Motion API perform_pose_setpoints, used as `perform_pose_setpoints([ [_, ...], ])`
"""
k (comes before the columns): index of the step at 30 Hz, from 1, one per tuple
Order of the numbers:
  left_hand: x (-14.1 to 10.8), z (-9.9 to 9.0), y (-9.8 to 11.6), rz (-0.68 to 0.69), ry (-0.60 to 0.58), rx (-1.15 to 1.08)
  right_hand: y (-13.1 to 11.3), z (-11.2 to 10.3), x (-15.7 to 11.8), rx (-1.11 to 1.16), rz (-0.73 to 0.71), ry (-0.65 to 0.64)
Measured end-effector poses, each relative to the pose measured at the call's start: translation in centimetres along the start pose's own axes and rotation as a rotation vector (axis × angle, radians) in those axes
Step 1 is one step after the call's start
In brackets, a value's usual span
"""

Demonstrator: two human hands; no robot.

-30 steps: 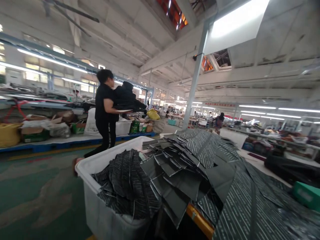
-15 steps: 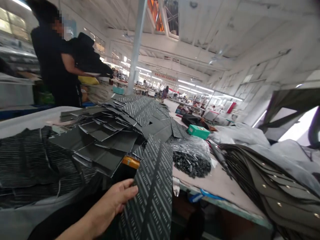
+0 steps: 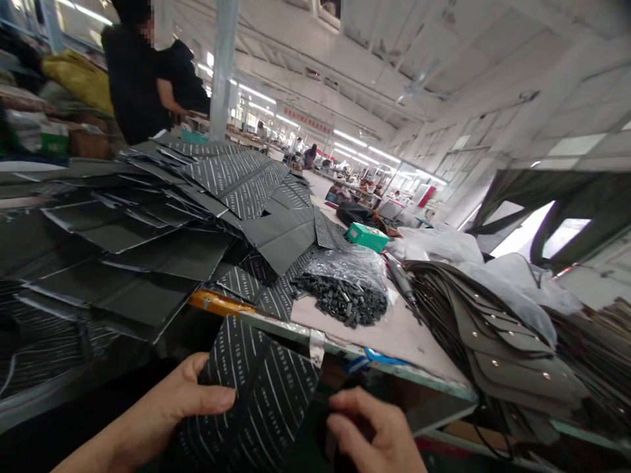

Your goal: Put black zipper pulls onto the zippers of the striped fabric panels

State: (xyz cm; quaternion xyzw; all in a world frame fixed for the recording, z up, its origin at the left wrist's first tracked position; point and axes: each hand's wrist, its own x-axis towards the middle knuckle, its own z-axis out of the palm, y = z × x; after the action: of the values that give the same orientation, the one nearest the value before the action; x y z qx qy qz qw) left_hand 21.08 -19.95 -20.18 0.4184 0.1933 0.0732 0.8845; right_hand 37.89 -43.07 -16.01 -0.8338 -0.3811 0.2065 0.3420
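Observation:
My left hand (image 3: 192, 407) is closed on a dark fabric panel (image 3: 261, 394) printed with white lettering and diagonal stripes, its thumb lying across the front. The panel is tilted below the table's near edge, and its lower part runs out of the picture. Just right of it is my right hand (image 3: 372, 430), loosely curled with the fingers apart; I see nothing in it. Beyond both hands, a spread pile of similar dark panels (image 3: 162, 256) covers the left of the table, some plain side up, some printed side up.
On the pale tabletop (image 3: 315, 318) sits a clear bag of small black pieces (image 3: 345, 289), with a green box (image 3: 367, 236) behind it. Grey-brown pieces with metal studs (image 3: 493, 328) hang over the right edge. A person in dark clothes (image 3: 135, 79) stands at the back left.
The printed panel has come off the pile's near edge, down towards me in my left hand. My right hand has entered from below. The view has shifted.

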Motion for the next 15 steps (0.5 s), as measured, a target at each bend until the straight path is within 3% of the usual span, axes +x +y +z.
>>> perform_pose_setpoints([
  [3, 0.3, 0.6, -0.8, -0.023, -0.136, 0.033, -1.3, -1.3, 4.1, -0.15, -0.145, 0.319],
  [5, 0.7, 1.0, -1.1, -0.021, -0.206, 0.057, -2.7, -1.4, 6.6, -0.302, -0.223, 0.442],
  [8, 1.0, 1.3, -1.1, -0.023, -0.25, 0.091, -5.0, -0.6, 9.4, -0.452, -0.272, 0.447],
  [12, 1.0, 1.4, -0.7, -0.049, -0.31, 0.101, -7.5, 1.0, 11.9, -0.522, -0.311, 0.325],
  [15, 0.8, 1.6, -0.5, -0.054, -0.286, 0.141, -8.6, 2.1, 13.4, -0.595, -0.297, 0.268],
])
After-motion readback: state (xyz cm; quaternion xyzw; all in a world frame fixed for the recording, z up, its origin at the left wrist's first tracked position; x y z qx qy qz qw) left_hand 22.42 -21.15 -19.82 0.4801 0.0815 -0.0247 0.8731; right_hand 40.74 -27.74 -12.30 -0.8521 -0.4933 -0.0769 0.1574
